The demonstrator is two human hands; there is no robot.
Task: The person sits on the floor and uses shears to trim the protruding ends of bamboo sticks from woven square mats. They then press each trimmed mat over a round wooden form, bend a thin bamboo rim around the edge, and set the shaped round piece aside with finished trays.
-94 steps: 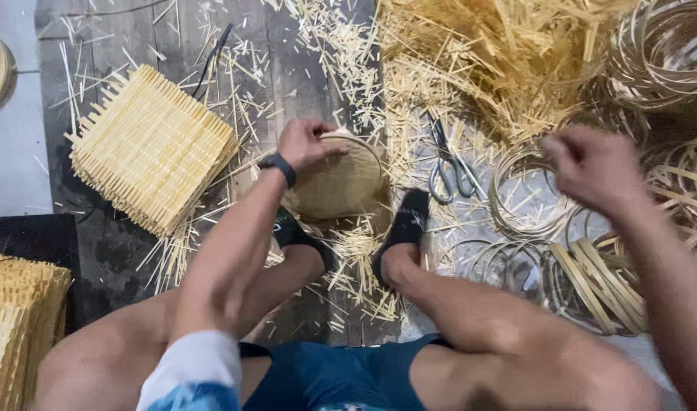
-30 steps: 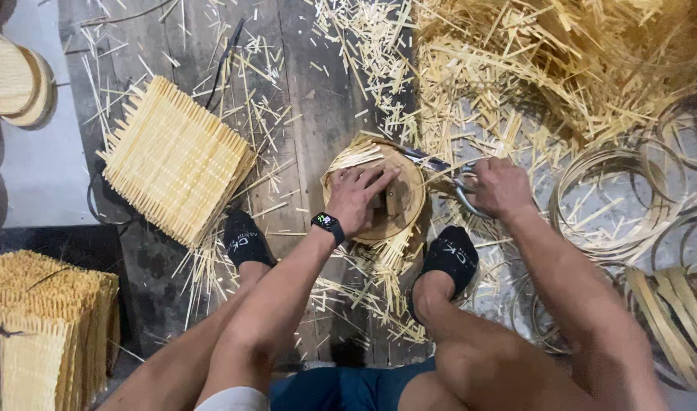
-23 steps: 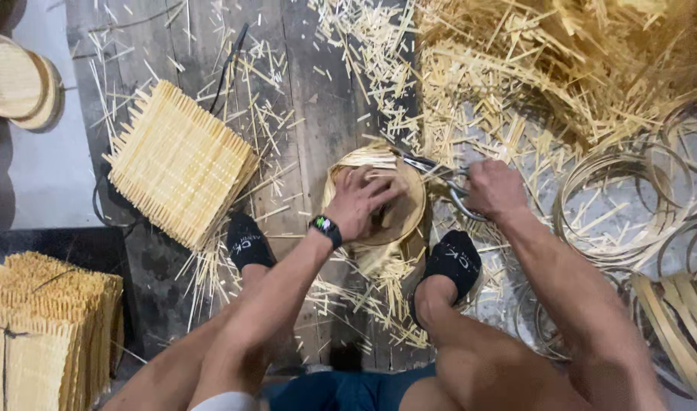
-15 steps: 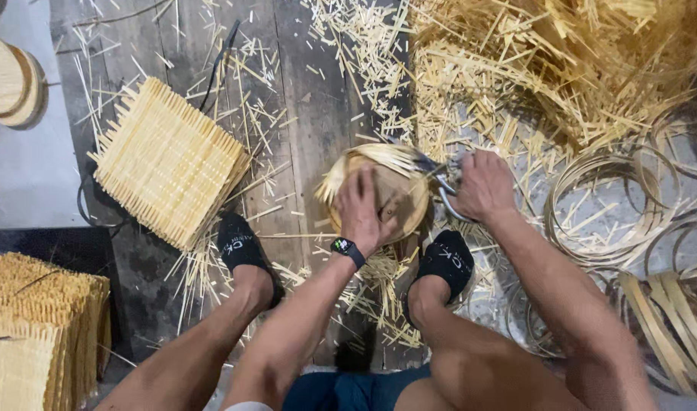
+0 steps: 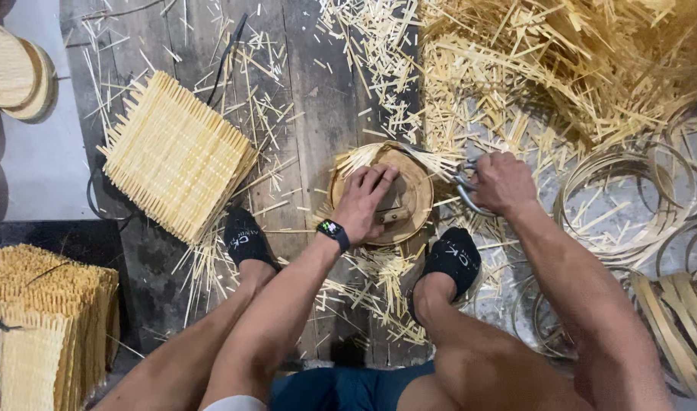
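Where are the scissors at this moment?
In the head view, the scissors are in the right hand, right of centre, against the round woven disc's right edge.

One view only — a head-worn camera, aimed steeply down over the seated person's own lap. The floor is seen nearly from straight above, at close range; thighs and forearms rise from the bottom edge toward frame centre. The left hand (image 5: 367, 199) and right hand (image 5: 501, 183) are framed just above centre, on and beside the round woven tray (image 5: 411, 199). The wooden floor boards (image 5: 310, 99) run up the frame — away from the wearer. A square woven mat (image 5: 173, 156) sits at left, bamboo hoops (image 5: 622, 198) at right. No second view is supplied, so no overlap is shared.
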